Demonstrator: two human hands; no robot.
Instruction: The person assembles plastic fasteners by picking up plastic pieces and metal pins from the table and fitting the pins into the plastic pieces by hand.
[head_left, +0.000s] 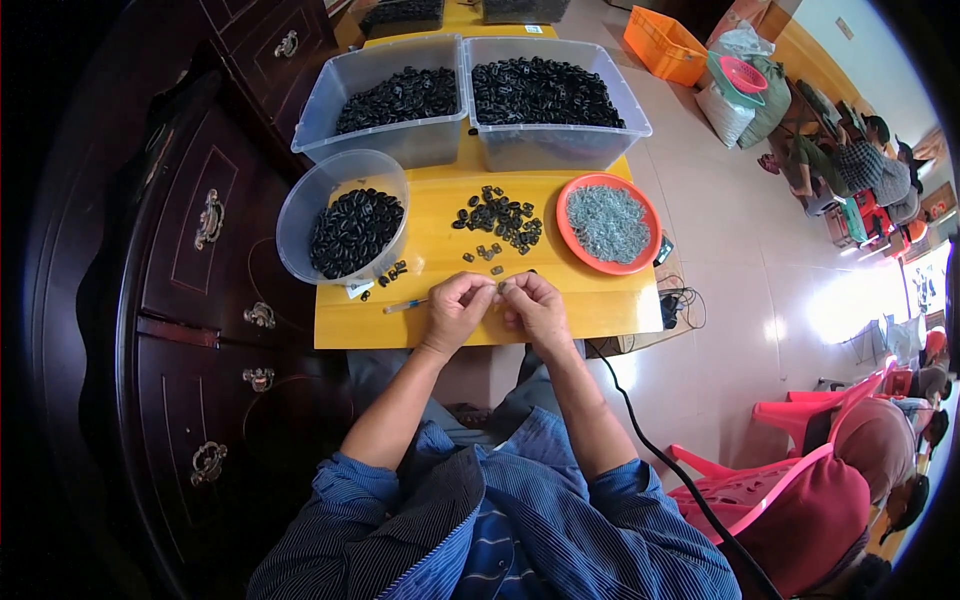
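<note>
My left hand [460, 310] and my right hand [538, 310] meet over the front of the yellow table, fingertips pinched close together. A small dark piece [502, 287] shows at the right fingertips. What the left fingertips pinch is too small to make out. A slim pen-like stick [404, 306] with a blue part lies beside my left hand. Just beyond my hands, several small black plastic pieces with holes [482, 252] lie in loose rows, with a larger heap of black pieces [500, 216] behind them.
A round clear tub [290, 235] of black pieces stands left, and two clear bins [400, 150] of them stand behind. An orange-red plate [568, 240] of small silvery metal parts sits right. Dark drawers [185, 235] flank the left; a black cable [640, 430] runs at right.
</note>
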